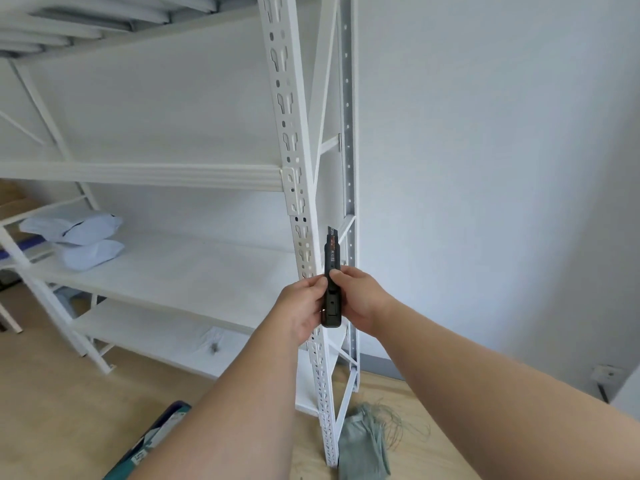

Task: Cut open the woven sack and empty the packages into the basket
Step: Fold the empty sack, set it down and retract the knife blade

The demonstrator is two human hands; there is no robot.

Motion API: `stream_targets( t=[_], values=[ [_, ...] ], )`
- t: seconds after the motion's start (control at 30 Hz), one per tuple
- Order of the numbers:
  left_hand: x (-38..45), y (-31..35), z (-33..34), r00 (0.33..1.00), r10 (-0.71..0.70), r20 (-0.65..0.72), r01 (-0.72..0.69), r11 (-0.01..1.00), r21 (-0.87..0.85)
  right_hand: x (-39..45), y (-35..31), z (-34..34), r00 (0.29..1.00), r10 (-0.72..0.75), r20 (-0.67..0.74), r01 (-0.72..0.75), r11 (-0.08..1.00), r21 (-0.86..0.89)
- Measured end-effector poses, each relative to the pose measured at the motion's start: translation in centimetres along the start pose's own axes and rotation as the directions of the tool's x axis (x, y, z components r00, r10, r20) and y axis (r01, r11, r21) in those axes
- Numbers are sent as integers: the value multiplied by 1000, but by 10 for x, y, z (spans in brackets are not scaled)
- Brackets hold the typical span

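Observation:
A black utility knife (332, 271) stands upright in front of me, held by both hands. My left hand (303, 306) grips its lower body from the left. My right hand (358, 299) holds it from the right, with the thumb on the slider. A grey-green woven sack (362, 445) with frayed threads lies crumpled on the floor beside the rack's front post. Part of a teal basket (152, 441) with packages inside shows at the bottom left, mostly hidden by my left arm.
A white metal shelving rack (294, 188) fills the left and centre. Two pale blue mailer packages (79, 237) lie on its middle shelf and a white bag (211, 341) on the lowest one. A white wall is at the right. The floor is light wood.

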State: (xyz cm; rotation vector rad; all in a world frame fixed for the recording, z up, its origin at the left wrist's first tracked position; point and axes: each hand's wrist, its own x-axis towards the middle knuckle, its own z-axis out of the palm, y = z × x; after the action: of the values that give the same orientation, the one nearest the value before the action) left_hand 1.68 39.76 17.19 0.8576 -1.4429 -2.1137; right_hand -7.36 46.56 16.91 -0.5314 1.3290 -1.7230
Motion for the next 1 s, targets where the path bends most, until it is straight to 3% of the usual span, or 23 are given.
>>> stream_targets(
  t=[0.23, 0.63, 0.8, 1.0],
  values=[
    [-1, 0, -10, 998, 31, -54, -33, 999, -31, 2, 9, 5, 993, -21, 115, 26, 999, -44],
    [-3, -20, -11, 999, 1, -32, -3, 997, -72, 1, 25, 0, 1000, 4, 14, -3, 997, -71],
    [-5, -21, -10, 1000, 2, -5, -2, 998, -55, -2, 28, 1, 997, 44, -62, -43, 999, 21],
    [-10, -26, -19, 998, -16, -64, 11, 997, -71, -8, 32, 13, 996, 65, -52, -70, 993, -93]
  ],
)
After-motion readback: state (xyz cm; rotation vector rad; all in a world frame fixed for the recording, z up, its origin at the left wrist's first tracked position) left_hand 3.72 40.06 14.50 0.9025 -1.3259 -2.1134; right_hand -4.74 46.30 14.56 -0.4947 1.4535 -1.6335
